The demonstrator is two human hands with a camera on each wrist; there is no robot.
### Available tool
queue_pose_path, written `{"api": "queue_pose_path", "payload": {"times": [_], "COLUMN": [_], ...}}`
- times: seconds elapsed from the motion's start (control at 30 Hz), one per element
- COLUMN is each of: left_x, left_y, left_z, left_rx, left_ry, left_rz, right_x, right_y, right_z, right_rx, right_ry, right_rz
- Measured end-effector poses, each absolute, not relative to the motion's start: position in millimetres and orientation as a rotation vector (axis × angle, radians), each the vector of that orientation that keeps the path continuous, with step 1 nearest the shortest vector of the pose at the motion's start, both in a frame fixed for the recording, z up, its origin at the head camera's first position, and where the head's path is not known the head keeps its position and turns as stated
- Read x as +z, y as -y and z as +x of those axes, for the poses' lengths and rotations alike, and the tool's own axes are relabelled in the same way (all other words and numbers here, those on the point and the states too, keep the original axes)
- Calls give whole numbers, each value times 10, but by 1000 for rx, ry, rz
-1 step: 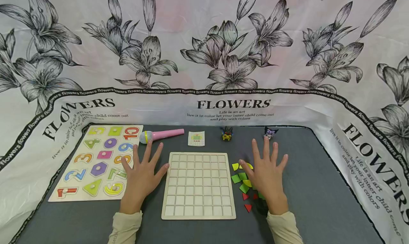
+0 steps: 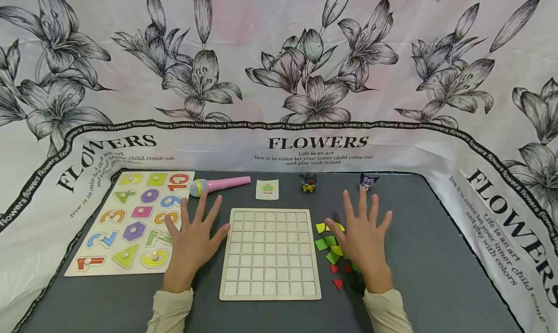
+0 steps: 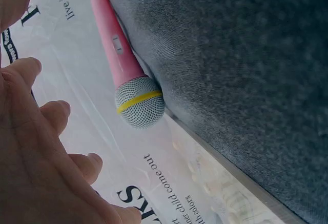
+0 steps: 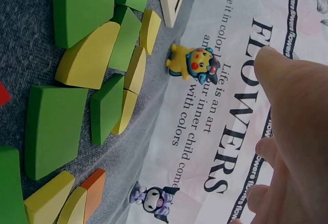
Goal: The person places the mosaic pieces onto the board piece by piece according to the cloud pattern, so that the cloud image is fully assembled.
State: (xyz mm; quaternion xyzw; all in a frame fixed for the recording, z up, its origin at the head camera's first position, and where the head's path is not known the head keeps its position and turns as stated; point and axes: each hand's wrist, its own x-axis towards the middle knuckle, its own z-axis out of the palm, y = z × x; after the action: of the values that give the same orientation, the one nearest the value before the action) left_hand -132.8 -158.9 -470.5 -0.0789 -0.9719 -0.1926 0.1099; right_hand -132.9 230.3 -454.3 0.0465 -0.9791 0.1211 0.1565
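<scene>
My left hand (image 2: 196,248), fingers spread, hovers between the number puzzle board (image 2: 100,226) and a wooden grid tray (image 2: 270,248) of square cells. It holds nothing. Close to its fingertips lies a pink toy microphone (image 2: 226,183), which the left wrist view also shows. My right hand (image 2: 364,241) is spread as well, over the right part of a pile of small coloured blocks. Some blocks are hidden under it. Green blocks (image 4: 56,131), yellow blocks (image 4: 89,55) and an orange block (image 4: 94,193) show in the right wrist view; red triangular blocks (image 2: 337,284) lie nearer me.
A small pattern card (image 2: 267,189) lies behind the grid tray. To its right stand a yellow figurine (image 2: 309,183) and a purple-and-black figurine (image 2: 367,181). White flower-printed cloth (image 2: 320,149) borders the grey table surface (image 2: 436,255) at the back and sides.
</scene>
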Motion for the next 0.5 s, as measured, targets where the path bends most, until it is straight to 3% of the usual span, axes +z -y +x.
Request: {"api": "queue_pose_path", "payload": {"times": [0.5], "left_x": [-4691], "left_y": [1563], "left_z": [-1315], "left_rx": [-563], "left_ry": [2833], "left_rz": [-268], "right_x": [-4532], "right_y": [-2322], "right_z": [-1318], "right_rx": [313], "right_ry": [2843], "right_rz": [92]}}
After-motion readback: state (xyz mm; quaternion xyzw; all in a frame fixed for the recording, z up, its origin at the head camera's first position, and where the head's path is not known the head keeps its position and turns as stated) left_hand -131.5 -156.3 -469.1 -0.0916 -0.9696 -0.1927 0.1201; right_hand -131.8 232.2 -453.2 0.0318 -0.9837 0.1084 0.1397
